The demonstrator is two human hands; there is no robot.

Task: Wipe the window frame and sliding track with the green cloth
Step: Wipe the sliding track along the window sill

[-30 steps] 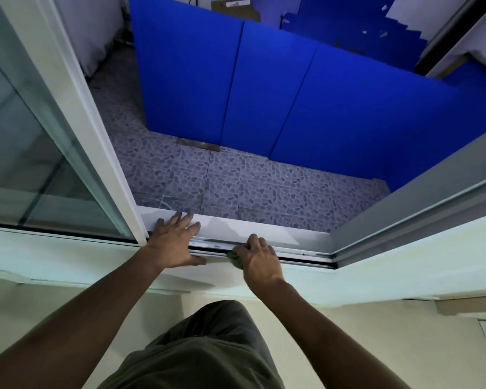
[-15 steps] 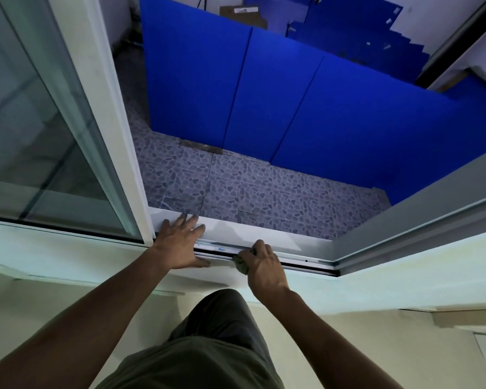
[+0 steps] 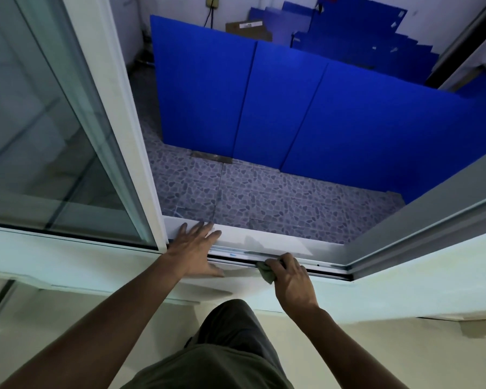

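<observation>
Nearest to me, my two forearms reach up from my olive shirt [image 3: 213, 366] to the white sill. Both hands are on the window: my left hand [image 3: 194, 249] lies flat with its fingers spread wide across the bottom of the window frame [image 3: 267, 240], thumb hanging over the near edge, holding nothing. My right hand [image 3: 291, 276] is curled tight around the one green cloth [image 3: 265, 271], which pokes out on the thumb side and presses into the dark sliding track [image 3: 324, 272]; the cloth sits to the right of my left hand, apart from it. Compared with half a second ago, my right hand and the cloth have slid further right along the track, so the gap between my hands is wider, while my left hand has stayed planted beside the sliding glass pane [image 3: 40, 130]. Beyond the frame lies the pebble-patterned tiled floor [image 3: 278, 197], then three blue panels [image 3: 247, 102] standing side by side, and behind them a stack of more blue sheets [image 3: 348, 32] and one cardboard box [image 3: 247, 29] against the far wall.
</observation>
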